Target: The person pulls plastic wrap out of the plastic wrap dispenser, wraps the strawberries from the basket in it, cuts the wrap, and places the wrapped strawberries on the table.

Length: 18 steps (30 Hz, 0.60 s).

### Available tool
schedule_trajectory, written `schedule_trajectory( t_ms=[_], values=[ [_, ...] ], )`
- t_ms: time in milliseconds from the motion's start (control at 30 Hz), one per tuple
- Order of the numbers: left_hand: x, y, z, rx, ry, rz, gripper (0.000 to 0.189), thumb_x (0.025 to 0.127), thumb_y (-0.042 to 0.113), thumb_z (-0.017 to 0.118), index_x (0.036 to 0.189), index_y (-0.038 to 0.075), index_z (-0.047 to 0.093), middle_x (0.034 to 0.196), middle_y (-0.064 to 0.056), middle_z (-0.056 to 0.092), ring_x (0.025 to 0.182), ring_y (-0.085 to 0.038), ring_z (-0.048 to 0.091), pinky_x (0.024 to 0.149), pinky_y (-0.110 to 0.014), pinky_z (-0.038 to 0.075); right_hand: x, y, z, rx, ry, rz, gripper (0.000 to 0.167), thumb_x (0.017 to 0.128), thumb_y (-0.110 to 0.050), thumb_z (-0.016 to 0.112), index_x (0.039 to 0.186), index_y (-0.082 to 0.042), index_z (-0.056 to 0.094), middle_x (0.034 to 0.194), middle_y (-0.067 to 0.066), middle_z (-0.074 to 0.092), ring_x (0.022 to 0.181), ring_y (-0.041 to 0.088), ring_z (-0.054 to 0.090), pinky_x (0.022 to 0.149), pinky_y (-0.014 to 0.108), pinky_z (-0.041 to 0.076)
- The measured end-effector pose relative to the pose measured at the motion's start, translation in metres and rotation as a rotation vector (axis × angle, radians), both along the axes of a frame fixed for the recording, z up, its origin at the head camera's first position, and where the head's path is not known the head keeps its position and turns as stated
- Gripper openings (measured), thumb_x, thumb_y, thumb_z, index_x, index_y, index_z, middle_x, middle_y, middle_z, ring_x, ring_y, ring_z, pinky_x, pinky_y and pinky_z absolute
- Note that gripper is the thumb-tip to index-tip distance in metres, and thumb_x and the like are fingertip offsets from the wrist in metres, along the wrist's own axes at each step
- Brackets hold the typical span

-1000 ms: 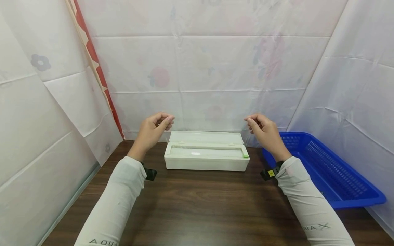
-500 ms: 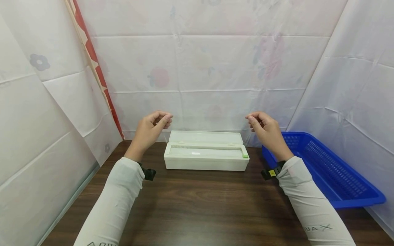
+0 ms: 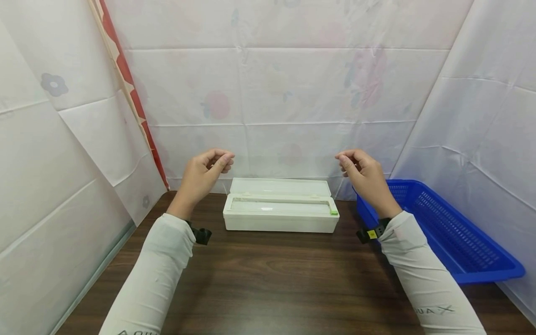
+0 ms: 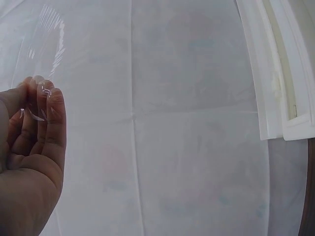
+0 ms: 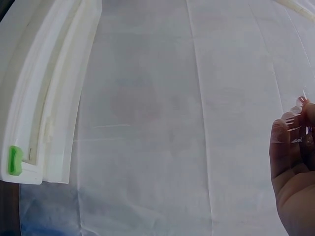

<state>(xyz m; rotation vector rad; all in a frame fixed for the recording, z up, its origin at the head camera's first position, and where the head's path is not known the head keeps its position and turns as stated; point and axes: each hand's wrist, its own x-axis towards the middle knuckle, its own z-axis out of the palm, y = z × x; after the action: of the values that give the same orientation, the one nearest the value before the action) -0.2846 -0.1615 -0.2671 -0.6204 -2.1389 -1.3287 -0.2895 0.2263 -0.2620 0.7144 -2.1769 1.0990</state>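
Thumb and fingertips of my left hand [image 3: 198, 177] pinch one side of a thin sheet of clear cling film [image 4: 58, 37], whose glints show above the fingers in the left wrist view. My right hand [image 3: 368, 179] pinches the opposite side of the sheet in the same way. Both hands are raised above and behind a white cling film dispenser [image 3: 281, 223], left and right of it. Its lid [image 3: 280, 187] is tipped back, and a green slide cutter [image 5: 15, 161] sits at the right end of its top. Most of the transparent sheet is barely visible.
A blue perforated basket [image 3: 465, 260] stands at the right, partly behind the right forearm. White patterned sheeting [image 3: 289, 83] forms walls at the back and both sides of the dark wooden table [image 3: 272, 279]. Each wrist carries a black strap with a camera.
Both hands have risen slightly and drifted a little apart, still pinching the cling film. The dispenser and basket have stayed in place.
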Motion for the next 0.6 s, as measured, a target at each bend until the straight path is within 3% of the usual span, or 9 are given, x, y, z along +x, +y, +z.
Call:
schedule_trajectory(
  t_ms=[267, 600],
  values=[
    [0.0023, -0.0005, 0.0043, -0.002, 0.007, 0.006, 0.027, 0.102, 0.026, 0.06, 0.111, 0.003, 0.072, 0.097, -0.013, 0.071, 0.086, -0.022, 0.068, 0.076, -0.022, 0.056, 0.0018, 0.0011, 0.0035, -0.006, 0.01, -0.002, 0.025, 0.106, -0.02, 0.052, 0.114, -0.003, 0.069, 0.094, 0.005, 0.063, 0.081, 0.019, 0.06, 0.069, 0.02, 0.052],
    [0.0059, 0.0003, 0.0085, -0.019, 0.024, 0.022, 0.024, 0.103, 0.022, 0.06, 0.112, 0.003, 0.072, 0.097, -0.01, 0.071, 0.085, -0.022, 0.068, 0.075, -0.024, 0.056, 0.0041, 0.0013, 0.0078, -0.003, 0.027, 0.002, 0.025, 0.106, -0.02, 0.052, 0.113, -0.003, 0.069, 0.093, 0.005, 0.062, 0.078, 0.016, 0.06, 0.069, 0.022, 0.053]
  ],
)
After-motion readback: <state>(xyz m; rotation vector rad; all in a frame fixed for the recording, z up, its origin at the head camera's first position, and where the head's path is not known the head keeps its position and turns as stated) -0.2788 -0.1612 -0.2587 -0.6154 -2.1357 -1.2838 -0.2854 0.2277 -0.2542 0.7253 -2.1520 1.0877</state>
